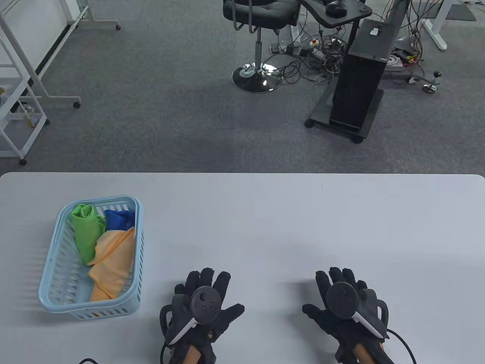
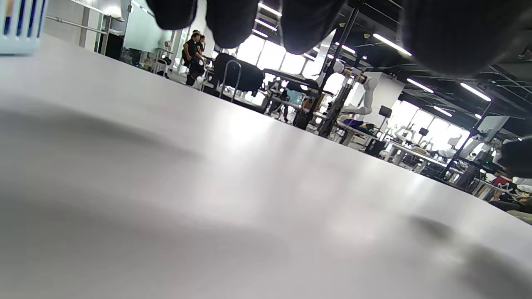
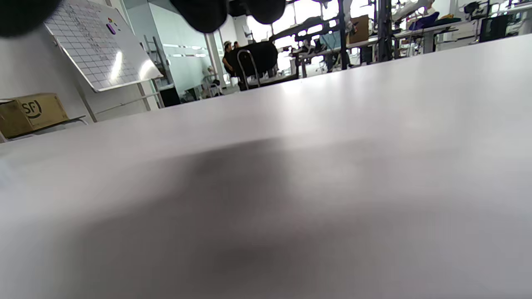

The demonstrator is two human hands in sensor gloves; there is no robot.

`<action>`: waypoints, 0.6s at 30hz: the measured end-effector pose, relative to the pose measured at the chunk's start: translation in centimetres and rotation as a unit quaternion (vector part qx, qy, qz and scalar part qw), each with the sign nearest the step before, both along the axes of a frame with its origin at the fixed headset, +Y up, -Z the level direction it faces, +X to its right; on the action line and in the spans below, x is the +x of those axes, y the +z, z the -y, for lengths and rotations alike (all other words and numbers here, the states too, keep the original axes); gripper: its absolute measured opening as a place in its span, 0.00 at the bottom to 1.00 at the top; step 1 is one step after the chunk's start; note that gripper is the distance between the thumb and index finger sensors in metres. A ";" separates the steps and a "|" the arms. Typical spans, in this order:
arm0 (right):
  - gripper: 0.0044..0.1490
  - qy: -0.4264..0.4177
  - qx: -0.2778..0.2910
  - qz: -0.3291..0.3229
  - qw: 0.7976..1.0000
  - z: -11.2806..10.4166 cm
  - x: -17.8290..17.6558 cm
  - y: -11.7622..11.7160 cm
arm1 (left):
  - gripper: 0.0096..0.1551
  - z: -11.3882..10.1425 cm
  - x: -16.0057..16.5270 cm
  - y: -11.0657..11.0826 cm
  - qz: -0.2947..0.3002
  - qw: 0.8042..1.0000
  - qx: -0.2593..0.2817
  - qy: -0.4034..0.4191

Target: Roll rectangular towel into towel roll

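Observation:
A light blue basket [image 1: 51, 261] stands at the table's left and holds three towels: a green one [image 1: 85, 231], a blue one [image 1: 119, 219] and an orange one [image 1: 111, 265]. My left hand [image 1: 204, 299] lies flat with fingers spread, near the front edge, right of the basket and apart from it. My right hand [image 1: 343, 299] lies flat and spread further right. Both hands are empty. In the left wrist view my fingertips [image 2: 232, 20] hang over bare table, with the basket's corner [image 2: 20, 27] at the top left. The right wrist view shows fingertips [image 3: 203, 14] over bare table.
The white table [image 1: 284, 227] spreads wide behind and between the hands. Beyond its far edge lie grey carpet, a black chair [image 1: 259, 22], a black stand [image 1: 358, 83] with cables and a white rack [image 1: 19, 87].

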State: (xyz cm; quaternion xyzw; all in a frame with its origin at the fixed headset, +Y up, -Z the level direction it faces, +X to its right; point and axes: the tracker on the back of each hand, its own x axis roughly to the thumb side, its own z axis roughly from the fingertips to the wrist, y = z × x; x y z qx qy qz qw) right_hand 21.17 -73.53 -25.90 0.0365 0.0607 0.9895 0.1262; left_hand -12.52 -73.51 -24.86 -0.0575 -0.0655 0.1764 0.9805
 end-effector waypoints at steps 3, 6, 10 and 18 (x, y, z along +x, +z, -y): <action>0.63 0.001 -0.003 0.000 1.000 0.0 0.0 0.0 | 0.55 0.0 0.0 0.0 0.000 1.000 -0.003 -0.001; 0.63 0.000 -0.006 -0.001 1.000 0.0 0.0 0.0 | 0.55 0.1 0.0 0.0 -0.001 1.000 -0.006 0.003; 0.63 0.000 -0.008 -0.002 1.000 0.0 0.0 0.0 | 0.55 0.1 0.0 0.0 -0.002 1.000 -0.007 0.003; 0.63 0.001 -0.012 0.000 1.000 0.1 0.0 -0.1 | 0.55 0.1 0.0 0.0 -0.001 1.000 -0.009 0.004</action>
